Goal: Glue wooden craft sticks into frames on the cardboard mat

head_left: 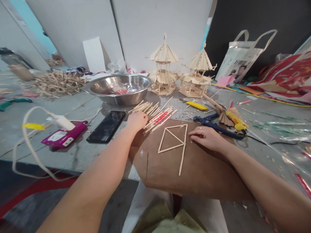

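Note:
My left hand (137, 119) is at the near end of a pile of thin wooden sticks (148, 107), its fingers curled inward; whatever they hold is hidden. Beside it lies a bundle of chopsticks in red-printed clear wrappers (161, 118). My right hand (205, 137) rests on a brown board (165, 171) with nothing in it, fingers loosely stretched. Just left of its fingertips, a flat frame of joined sticks (172, 150) lies on the board, with one diagonal piece and one long stick running toward me. Behind my right hand is a blue glue gun (209, 121).
Two stick-built pagodas (164, 77) (196, 79) stand at the back, right of a steel basin (119, 98). A black phone (106, 127) and a purple power strip (64, 134) with a white cable lie left. A yellow utility knife (196, 105) lies behind the glue gun.

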The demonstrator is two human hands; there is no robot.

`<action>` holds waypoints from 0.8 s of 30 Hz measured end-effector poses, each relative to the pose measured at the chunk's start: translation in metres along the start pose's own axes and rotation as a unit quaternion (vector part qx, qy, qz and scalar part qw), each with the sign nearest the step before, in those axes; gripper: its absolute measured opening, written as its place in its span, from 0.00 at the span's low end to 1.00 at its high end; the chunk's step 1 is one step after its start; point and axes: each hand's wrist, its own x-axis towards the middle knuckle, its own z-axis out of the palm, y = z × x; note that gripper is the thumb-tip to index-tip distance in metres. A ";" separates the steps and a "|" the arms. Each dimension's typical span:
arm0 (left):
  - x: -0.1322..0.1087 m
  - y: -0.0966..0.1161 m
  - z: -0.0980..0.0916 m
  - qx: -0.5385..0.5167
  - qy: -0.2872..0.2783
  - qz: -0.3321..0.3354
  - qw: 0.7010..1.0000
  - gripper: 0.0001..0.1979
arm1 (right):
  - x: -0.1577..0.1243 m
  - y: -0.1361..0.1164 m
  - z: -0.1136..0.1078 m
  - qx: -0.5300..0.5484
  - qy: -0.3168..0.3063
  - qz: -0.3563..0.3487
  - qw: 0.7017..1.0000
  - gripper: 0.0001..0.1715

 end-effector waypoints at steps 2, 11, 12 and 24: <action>0.000 0.000 0.000 0.007 -0.010 0.001 1.000 0.17 | 0.000 0.000 0.000 0.000 -0.001 -0.001 1.000 0.13; 0.001 0.001 -0.003 0.004 -0.008 -0.041 0.999 0.18 | 0.000 -0.002 -0.003 -0.008 -0.002 -0.005 1.000 0.14; 0.000 0.002 -0.005 0.004 -0.008 -0.050 0.999 0.17 | 0.000 -0.001 -0.003 -0.008 -0.002 -0.004 1.000 0.14; -0.001 -0.006 -0.006 -0.053 0.000 -0.131 0.990 0.12 | 0.000 0.000 -0.001 -0.007 -0.002 -0.002 1.000 0.14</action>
